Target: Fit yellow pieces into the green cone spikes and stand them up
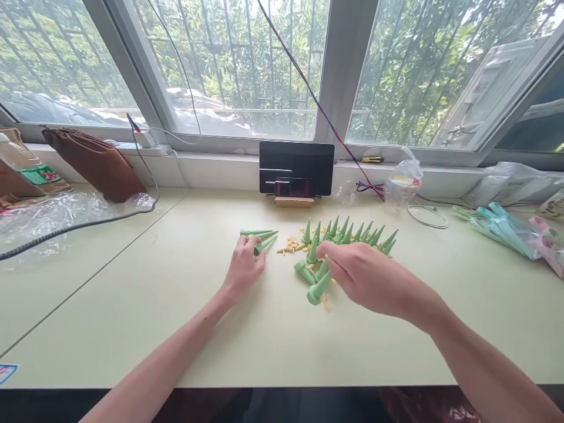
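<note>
My left hand (pixel 244 267) rests on the pale green table (pixel 132 305) with its fingers curled round a green plastic cone (pixel 264 243). Two more cones (pixel 258 234) lie just beyond it. My right hand (pixel 361 276) reaches into a loose pile of green cones (pixel 352 234), its fingers bent over the cones lying at the pile's near edge (pixel 315 282). Whether it grips one is hidden. Small yellow pieces (pixel 291 244) are scattered between the two hands.
A dark tablet (pixel 296 166) stands on a wooden stand at the back under the window. A brown pouch (pixel 94 163) and clear plastic sheet (pixel 53 214) lie at the left. Plastic bags (pixel 403 183) and pastel packets (pixel 506 229) sit at the right.
</note>
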### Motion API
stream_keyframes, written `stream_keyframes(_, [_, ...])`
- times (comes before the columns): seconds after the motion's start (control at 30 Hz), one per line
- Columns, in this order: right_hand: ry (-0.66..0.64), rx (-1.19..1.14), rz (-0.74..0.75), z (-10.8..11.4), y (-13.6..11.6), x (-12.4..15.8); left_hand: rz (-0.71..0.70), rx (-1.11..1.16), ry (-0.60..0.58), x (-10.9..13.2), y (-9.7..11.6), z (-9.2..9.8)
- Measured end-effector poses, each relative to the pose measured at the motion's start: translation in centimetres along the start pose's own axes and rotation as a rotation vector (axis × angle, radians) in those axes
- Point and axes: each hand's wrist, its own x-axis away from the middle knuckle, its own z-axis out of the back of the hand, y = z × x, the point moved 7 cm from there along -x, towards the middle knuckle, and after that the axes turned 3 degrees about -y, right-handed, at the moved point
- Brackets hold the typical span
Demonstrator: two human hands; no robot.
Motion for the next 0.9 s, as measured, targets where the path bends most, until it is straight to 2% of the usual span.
stream_keyframes(0.1, [-0.06,0.113,-0.129,0.4,2.8,0.3,-0.036,0.014,0.037,0.1,0.4,0.2])
stream_keyframes(0.23, [-0.136,0.262,-0.29,-0.2,6.1,0.3,-0.068,0.026,0.074,0.2,0.8,0.5])
stream_keyframes(0.4, [-0.247,0.325,-0.391,-1.8,8.5,-0.2,-0.099,0.049,0.126,0.1,1.3,1.0])
stream_keyframes(0.53, [-0.297,0.329,-0.408,-2.8,9.3,-0.5,-0.122,0.062,0.183,0.2,1.7,1.6])
stream_keyframes(0.63, [-0.283,0.314,-0.422,-2.8,9.4,-0.6,-0.121,0.085,0.228,0.3,1.8,2.0])
stream_keyframes(0.8, [-0.198,0.304,-0.424,-1.8,9.0,-0.5,-0.088,0.143,0.286,0.4,1.7,2.5])
stream_keyframes(0.9, [-0.09,0.325,-0.453,-0.5,8.1,-0.1,-0.074,0.186,0.316,0.4,1.6,2.9])
